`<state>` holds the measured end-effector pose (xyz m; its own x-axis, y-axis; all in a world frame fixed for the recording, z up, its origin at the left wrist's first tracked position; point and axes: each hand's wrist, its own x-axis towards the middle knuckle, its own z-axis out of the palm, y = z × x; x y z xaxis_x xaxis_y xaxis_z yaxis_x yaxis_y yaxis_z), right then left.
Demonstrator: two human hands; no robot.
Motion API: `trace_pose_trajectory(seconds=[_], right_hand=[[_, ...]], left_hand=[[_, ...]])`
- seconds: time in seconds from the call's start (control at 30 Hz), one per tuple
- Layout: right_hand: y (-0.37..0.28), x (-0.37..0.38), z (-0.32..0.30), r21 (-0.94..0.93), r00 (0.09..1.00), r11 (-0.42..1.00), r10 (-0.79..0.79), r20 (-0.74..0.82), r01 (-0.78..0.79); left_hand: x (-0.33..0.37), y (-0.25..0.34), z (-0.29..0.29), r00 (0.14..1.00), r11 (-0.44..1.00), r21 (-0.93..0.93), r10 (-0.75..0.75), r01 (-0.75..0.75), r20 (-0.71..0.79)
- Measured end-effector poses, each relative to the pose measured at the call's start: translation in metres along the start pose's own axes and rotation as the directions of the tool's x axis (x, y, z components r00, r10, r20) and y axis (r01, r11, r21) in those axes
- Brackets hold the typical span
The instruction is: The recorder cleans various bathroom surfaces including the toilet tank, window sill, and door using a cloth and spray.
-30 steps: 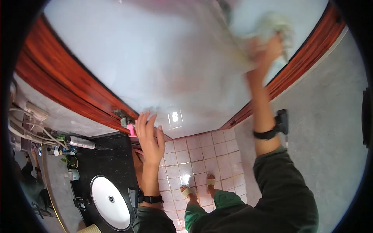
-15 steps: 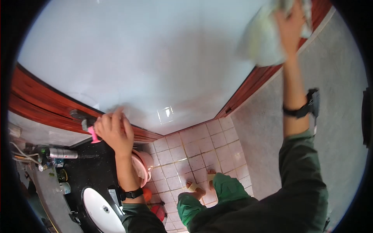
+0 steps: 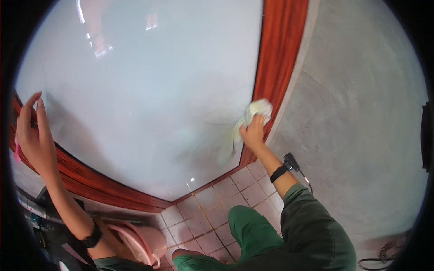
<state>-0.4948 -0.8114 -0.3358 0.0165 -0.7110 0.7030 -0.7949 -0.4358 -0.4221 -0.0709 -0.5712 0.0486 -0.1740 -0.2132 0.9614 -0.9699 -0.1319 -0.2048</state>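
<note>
A pale, crumpled cloth (image 3: 260,108) is gripped in my right hand (image 3: 254,134), which presses it against the right edge of a glossy whitish door panel (image 3: 149,95). Part of the cloth trails down over the panel. It also overlaps the red-brown wooden frame (image 3: 282,40). My left hand (image 3: 36,140) is by the panel's left edge, fingers stretched and apart, holding nothing. Beside that hand, a small pink thing (image 3: 17,151) shows partly; the rest is hidden behind my hand.
A pink bucket (image 3: 151,241) stands on the tiled floor (image 3: 210,203) at lower left. The dark counter (image 3: 58,221) with several bottles lies behind my left forearm. A grey wall (image 3: 361,104) runs along the right, with a coiled dark cable (image 3: 384,255) low down.
My right hand has brought the cloth down along the door's right side. The left hand has shifted up and left, away from the handle area. My view has turned as well.
</note>
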Motion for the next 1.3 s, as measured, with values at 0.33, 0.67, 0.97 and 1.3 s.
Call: trace_pose_trajectory(seconds=[0.33, 0.67, 0.97, 1.3], right_hand=[[-0.141, 0.272, -0.177, -0.001, 0.755, 0.926, -0.309, -0.578, 0.378], [0.024, -0.004, 0.034, 0.193, 0.936, 0.929, 0.338, -0.094, -0.316], [-0.016, 0.047, -0.013, 0.226, 0.926, 0.974, 0.075, -0.369, 0.011], [0.073, -0.113, 0.09, 0.296, 0.867, 0.844, 0.491, -0.086, -0.448]], left_hand=[[-0.019, -0.02, -0.01, 0.986, 0.988, -0.024, 0.149, -0.151, -0.074], [-0.208, -0.027, 0.05, 0.98, 0.958, 0.207, 0.195, -0.197, 0.026], [-0.218, -0.038, 0.057, 0.971, 0.94, 0.248, 0.24, -0.234, 0.007], [-0.213, -0.037, 0.067, 0.95, 0.915, 0.256, 0.307, -0.311, 0.056]])
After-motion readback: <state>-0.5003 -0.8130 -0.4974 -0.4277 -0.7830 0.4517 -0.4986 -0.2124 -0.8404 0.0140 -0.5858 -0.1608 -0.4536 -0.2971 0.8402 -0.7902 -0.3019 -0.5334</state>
